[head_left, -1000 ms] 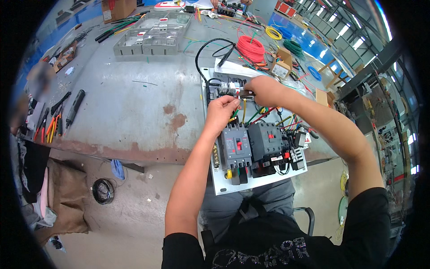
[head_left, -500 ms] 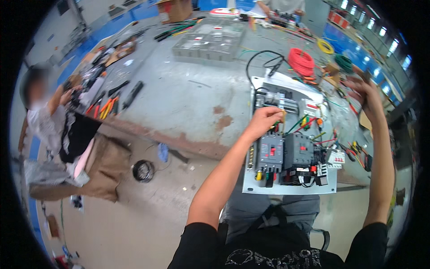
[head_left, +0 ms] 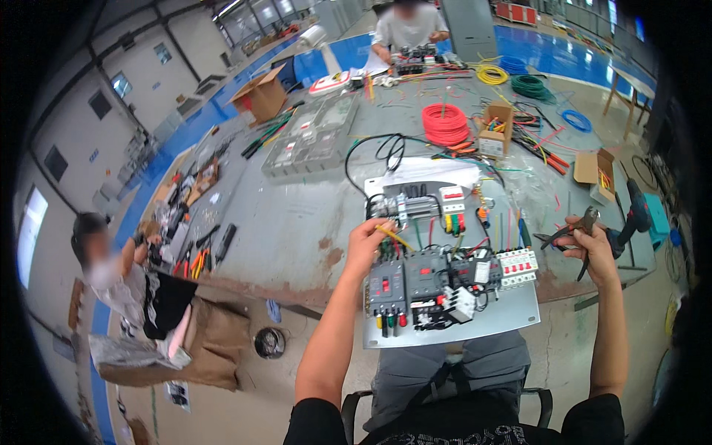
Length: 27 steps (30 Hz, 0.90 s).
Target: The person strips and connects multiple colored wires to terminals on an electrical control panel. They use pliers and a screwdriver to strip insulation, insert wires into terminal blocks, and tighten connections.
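The mounting plate looks like smooth, pale metal with a soft sheen — the moulded-case circuit breaker is matt grey plastic. The pliers have a shiny metal head. Smooth plastic sheathes the yellow wire and red wire coil. The workbench top seems dull metal, roughened by rust-brown patches; the compartment box is translucent plastic, the open carton matt cardboard.

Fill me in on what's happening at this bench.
Someone is working on an electrical panel that juts past the table's near edge. Their left hand pinches a yellow wire over it; the right hand holds black-handled pliers off to the right, clear of the panel. Two other people sit around the table, one at the far end, one at left.
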### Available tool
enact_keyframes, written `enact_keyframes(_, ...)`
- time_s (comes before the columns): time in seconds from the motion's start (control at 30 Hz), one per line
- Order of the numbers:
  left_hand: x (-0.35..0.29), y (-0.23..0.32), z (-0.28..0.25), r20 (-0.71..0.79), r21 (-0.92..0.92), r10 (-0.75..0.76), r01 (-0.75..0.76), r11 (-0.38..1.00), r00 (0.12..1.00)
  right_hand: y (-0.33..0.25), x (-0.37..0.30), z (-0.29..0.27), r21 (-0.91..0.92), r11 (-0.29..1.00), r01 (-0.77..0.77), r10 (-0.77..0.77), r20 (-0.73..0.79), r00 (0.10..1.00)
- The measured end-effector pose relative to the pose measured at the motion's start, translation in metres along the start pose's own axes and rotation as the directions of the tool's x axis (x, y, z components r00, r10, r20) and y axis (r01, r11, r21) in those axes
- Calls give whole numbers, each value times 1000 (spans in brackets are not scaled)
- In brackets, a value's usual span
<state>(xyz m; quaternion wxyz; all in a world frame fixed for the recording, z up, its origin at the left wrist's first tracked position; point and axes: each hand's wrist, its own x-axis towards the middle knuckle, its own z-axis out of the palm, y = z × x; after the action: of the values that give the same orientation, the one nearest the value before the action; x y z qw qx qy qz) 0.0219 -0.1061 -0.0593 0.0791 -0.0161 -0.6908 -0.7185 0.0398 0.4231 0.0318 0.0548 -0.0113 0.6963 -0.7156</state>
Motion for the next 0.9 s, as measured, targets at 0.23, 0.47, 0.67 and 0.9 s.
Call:
enact_keyframes(0.23, 4, -9, -2, 6, 79, -26, 26, 997, 1000, 34, 8, -27, -62, 997, -38, 36, -33, 999)
enact_keyframes(0.47, 0, 17, -1, -95, 179, -156, 171, 969, 983, 72, 13, -28, 104, 991, -86, 77, 93, 993)
enact_keyframes(0.67, -16, 28, 30, -186, 4, -139, 142, 990, 973, 82, 4, -26, -122, 992, 40, -38, 25, 999)
enact_keyframes(0.9, -63, 38, 12, -388, 315, 201, -76, 946, 899, 88, 2, -7, -141, 986, 90, -88, 21, 996)
